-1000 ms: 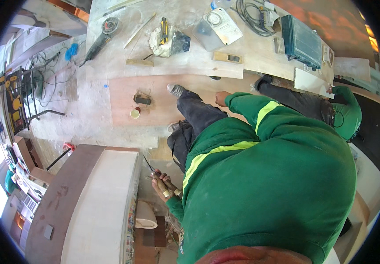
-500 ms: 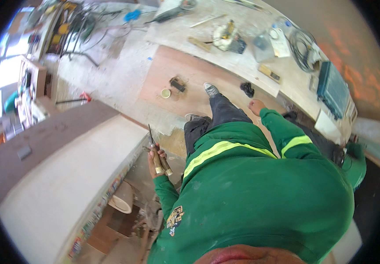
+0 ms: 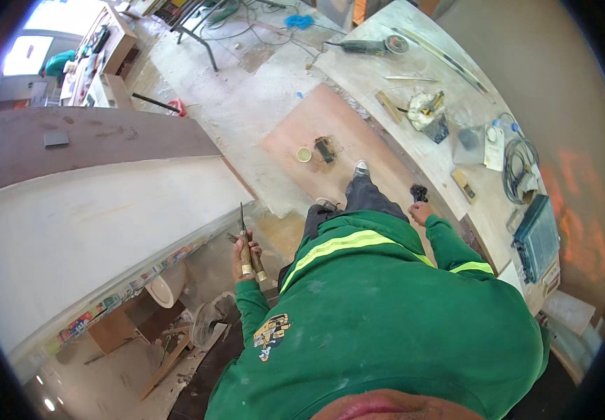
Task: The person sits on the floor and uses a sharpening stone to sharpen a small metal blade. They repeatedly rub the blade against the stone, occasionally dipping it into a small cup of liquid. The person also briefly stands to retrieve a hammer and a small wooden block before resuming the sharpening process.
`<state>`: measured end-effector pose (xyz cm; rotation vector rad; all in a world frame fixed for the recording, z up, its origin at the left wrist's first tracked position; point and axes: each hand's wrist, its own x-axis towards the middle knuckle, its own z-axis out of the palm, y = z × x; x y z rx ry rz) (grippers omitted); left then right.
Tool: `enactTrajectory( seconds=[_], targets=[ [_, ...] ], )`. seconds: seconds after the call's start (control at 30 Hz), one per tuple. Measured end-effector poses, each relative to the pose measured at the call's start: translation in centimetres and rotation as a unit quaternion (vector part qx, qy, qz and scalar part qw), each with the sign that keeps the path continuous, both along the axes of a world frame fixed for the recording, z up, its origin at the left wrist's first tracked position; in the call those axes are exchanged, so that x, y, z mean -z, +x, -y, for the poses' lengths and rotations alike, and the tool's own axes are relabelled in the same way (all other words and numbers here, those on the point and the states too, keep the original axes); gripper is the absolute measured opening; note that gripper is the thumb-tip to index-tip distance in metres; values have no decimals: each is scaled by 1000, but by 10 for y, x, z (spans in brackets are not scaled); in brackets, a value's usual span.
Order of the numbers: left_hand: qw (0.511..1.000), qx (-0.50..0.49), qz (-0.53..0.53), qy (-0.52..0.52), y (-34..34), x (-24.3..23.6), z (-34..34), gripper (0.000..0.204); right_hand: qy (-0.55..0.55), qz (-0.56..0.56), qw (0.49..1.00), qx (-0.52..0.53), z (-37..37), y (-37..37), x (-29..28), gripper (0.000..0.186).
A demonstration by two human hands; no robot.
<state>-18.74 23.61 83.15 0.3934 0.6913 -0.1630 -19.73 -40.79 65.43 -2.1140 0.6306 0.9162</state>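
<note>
My left hand (image 3: pixel 239 261) is closed around two wooden-handled chisels (image 3: pixel 246 253), gripped side by side. Their handle ends face me, and a thin dark blade points away. That hand is beside the near end of a long white-topped counter (image 3: pixel 117 199). On the other side, my right hand (image 3: pixel 422 211) hangs with curled fingers, and nothing shows in it. Just beyond it lies a crumpled black thing (image 3: pixel 419 192), apart from the hand as far as I can tell. A small round tub (image 3: pixel 304 155) and a dark block (image 3: pixel 325 150) are on the pinkish floor board ahead.
A workbench (image 3: pixel 414 136) along the right carries an angle grinder (image 3: pixel 372 46), a coiled hose (image 3: pixel 519 168) and a teal case (image 3: pixel 537 234). Cables (image 3: pixel 253 24) trail over the dusty floor ahead. Under the counter are a toilet bowl (image 3: pixel 167 285) and scrap boards.
My view has swung left, so the workbench and floor board now sit farther right in the picture. My left hand keeps the chisels. My right hand hangs lower, still curled.
</note>
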Motion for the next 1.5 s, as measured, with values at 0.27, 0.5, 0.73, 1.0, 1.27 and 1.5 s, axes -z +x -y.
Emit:
enactTrajectory(
  seconds=[0.27, 0.5, 0.73, 1.0, 1.27, 1.5],
  targets=[
    [998, -26, 7, 55, 24, -49, 1, 30, 68, -56, 991, 96, 25, 96, 23, 20],
    [992, -59, -31, 104, 43, -47, -25, 31, 41, 29, 999, -20, -21, 186, 23, 31],
    [985, -13, -44, 165, 145, -39, -88, 36, 93, 145, 962, -213, -196, 382, -72, 39],
    [984, 75, 44, 158, 362, -20, -202, 39, 35, 150, 952, -263, -334, 519, -157, 39],
    [981, 90, 120, 124, 497, -68, -299, 42, -103, -7, 963, -249, -317, 536, -129, 36],
    [983, 58, 113, 134, 583, -86, -353, 47, -56, -52, 944, -320, -345, 600, -64, 40]
  ],
)
